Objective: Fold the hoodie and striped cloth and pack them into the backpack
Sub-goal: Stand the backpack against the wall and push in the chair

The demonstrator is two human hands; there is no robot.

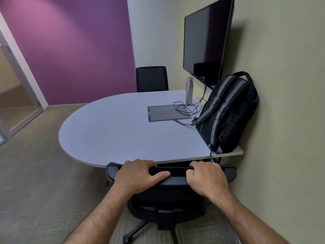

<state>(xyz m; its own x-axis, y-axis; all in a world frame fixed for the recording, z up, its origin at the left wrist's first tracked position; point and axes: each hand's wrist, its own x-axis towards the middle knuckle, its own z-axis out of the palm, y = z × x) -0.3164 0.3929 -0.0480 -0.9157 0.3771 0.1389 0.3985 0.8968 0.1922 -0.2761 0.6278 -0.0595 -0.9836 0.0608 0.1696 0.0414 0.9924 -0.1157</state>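
Note:
A black backpack point(228, 113) with grey stripes stands upright at the right end of the grey table point(112, 131), leaning on the wall; it looks zipped shut. No hoodie or striped cloth is in view. My left hand point(139, 175) and my right hand point(205, 176) both grip the top edge of the backrest of a black office chair point(168, 196) that is pushed in at the table's near side.
A steel bottle point(189, 90), a coiled black cable point(188, 107) and a dark inset panel point(167, 113) sit on the table near the backpack. A large monitor point(205, 43) hangs on the right wall. A second chair point(152, 79) stands at the far side. Carpet lies to the left.

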